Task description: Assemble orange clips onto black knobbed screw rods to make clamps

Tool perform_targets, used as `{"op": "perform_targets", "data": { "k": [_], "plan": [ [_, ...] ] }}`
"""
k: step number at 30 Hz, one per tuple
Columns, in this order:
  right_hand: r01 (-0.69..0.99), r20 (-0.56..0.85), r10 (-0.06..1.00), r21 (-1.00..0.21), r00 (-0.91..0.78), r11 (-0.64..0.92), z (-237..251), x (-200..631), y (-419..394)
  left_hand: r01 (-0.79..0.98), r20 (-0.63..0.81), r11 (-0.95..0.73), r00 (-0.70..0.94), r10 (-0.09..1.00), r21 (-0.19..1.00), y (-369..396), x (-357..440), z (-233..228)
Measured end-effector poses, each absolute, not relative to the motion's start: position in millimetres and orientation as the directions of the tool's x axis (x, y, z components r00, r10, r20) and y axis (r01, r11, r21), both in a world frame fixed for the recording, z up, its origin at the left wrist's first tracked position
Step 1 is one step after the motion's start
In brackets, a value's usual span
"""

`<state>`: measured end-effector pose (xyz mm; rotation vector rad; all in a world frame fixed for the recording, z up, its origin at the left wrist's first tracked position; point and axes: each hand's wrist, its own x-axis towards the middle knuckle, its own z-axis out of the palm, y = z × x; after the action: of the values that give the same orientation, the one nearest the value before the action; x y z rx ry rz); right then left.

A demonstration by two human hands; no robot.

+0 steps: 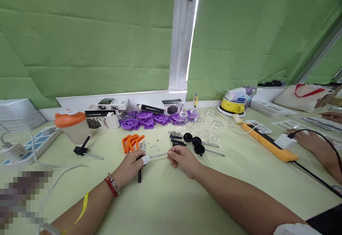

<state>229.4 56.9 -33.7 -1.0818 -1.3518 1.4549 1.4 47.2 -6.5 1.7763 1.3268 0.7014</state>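
A thin metal rod (159, 155) runs level between my hands. My left hand (130, 166), with a white wrap on its thumb, closes round the rod's left end. At the other end, the fingertips of my right hand (184, 159) pinch the tip. Under my left hand lies a slim tool with a black handle (139, 176); whether the hand touches it I cannot tell. Orange bent handles (131, 143) are just beyond that hand. Beyond my right hand lie black round knobs (197, 141), some with metal rods, black sticks (178, 141) and small springs (175, 134).
Purple wheel-like parts (145, 118) and printed boxes (103, 119) line the back. Clear glass jars (213, 125) stand right of centre. At left are an orange-lidded shaker (72, 126) and a black crank (82, 150). An orange power strip (269, 142) lies near another person's hand (307, 140).
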Motion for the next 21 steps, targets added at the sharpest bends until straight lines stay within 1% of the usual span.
{"op": "perform_targets", "data": {
  "k": [11, 21],
  "plan": [
    [0.011, -0.035, 0.959, -0.999, -0.281, -0.033, -33.2, 227.6, 58.5, 0.501, -0.021, -0.158, 0.333, 0.943, 0.851, 47.4, 1.1, -5.1],
    [0.030, -0.036, 0.955, -0.999, -0.294, -0.028, -34.8, 225.8, 58.0, 0.499, -0.015, -0.162, 0.332, 0.943, 0.851, 48.2, 1.0, -7.3]
  ]
}}
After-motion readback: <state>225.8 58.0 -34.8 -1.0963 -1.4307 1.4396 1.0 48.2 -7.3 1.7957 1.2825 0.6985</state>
